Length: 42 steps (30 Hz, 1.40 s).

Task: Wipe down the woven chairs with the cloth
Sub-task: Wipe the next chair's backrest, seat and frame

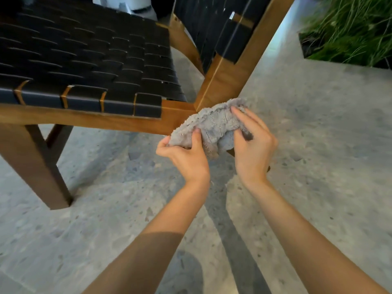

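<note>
Nearest the camera, two bare forearms (212,240) reach out over a speckled pale floor (318,155). The left hand (186,160) grips the near end of the grey cloth (214,126), thumb on top and the rest curled beneath. The right hand (252,149) holds the far end, its fingers (240,116) bent over the pile. The cloth is bunched between the two hands, held in the air just in front of the front corner of the chair (84,117); whether it touches the wood there cannot be told. Step in hand, as a judgement: gathering or refolding the cloth into a pad, not wiping as such. The next move likely calls for one hand to take the pad flat and run it along the wooden front rail or across the black woven seat (84,56), pressing enough to reach the strap edges without snagging them. Beyond the corner, a second chair (224,39) of the same wood and black strapping stands close by, tilted in this wide view; it also awaits wiping. Farther right is a dark planter (305,45) of long green grass. A white object (135,3) at the top edge is too cropped to identify. No brand, label or writing is legible anywhere.
</note>
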{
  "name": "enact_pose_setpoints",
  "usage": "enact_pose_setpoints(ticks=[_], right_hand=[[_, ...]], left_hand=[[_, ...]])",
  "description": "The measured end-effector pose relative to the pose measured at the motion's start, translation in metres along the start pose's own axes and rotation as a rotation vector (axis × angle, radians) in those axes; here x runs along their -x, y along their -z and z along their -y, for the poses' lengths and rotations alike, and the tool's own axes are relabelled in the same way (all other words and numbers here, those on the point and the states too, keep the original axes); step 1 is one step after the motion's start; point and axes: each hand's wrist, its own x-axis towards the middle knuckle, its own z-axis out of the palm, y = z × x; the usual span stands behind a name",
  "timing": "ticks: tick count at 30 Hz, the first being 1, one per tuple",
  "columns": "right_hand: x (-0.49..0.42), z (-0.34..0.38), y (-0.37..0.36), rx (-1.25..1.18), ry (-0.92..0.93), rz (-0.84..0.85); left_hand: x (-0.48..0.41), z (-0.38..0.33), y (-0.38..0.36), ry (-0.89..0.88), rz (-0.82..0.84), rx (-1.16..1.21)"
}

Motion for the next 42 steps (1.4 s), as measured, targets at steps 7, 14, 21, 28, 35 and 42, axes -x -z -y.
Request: enact_pose_setpoints(ticks=[7, 14, 21, 28, 35, 42], right_hand=[[-0.006, -0.043, 0.007, 0.01, -0.097, 0.075], [0.005, -0.124, 0.031, 0.095, -0.254, 0.24], [0.012, -0.18, 0.044, 0.206, -0.512, 0.39], [0.009, -0.155, 0.046, 0.188, -0.452, 0.385], [-0.004, -0.064, 0.031, -0.013, -0.323, 0.288], [-0.023, 0.017, 0.022, -0.244, -0.277, -0.031]], left_hand=[[0.012, 0.033, -0.02, 0.161, 0.216, -0.187], [0.04, 0.091, -0.056, 0.203, 0.463, -0.254], [0.05, 0.132, -0.079, 0.397, 0.663, -0.398], [0.045, 0.116, -0.071, 0.509, 0.435, -0.496], [0.025, 0.026, -0.013, 0.356, 0.277, -0.374], [0.019, -0.081, 0.029, -0.453, 0.29, -0.324]])
